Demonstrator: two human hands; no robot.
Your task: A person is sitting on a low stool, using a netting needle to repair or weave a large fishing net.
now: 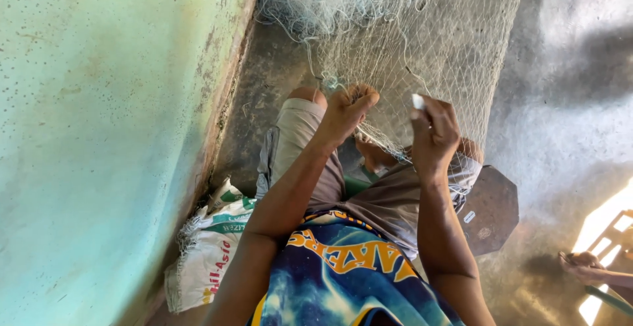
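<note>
The net [409, 42] is stretched over the knees and floor [567, 88]. A mesh is pinched by the left hand [348, 112]; a small white tool [418, 101] is pinched by the right hand [433, 135]. Much net seems left unworked.

Net [409, 42]: fine pale thread mesh, matt. Wall [99, 135]: rough painted plaster, speckled. Floor [560, 102]: smooth dull concrete. Sack [208, 253]: woven plastic. Shorts [395, 201]: soft cloth.

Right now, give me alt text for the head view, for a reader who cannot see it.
A seated person works on a pale fishing net spread over their knees: the left hand pinches the mesh, the right hand grips a small white tool. A green wall and a printed sack lie to the left.
</note>
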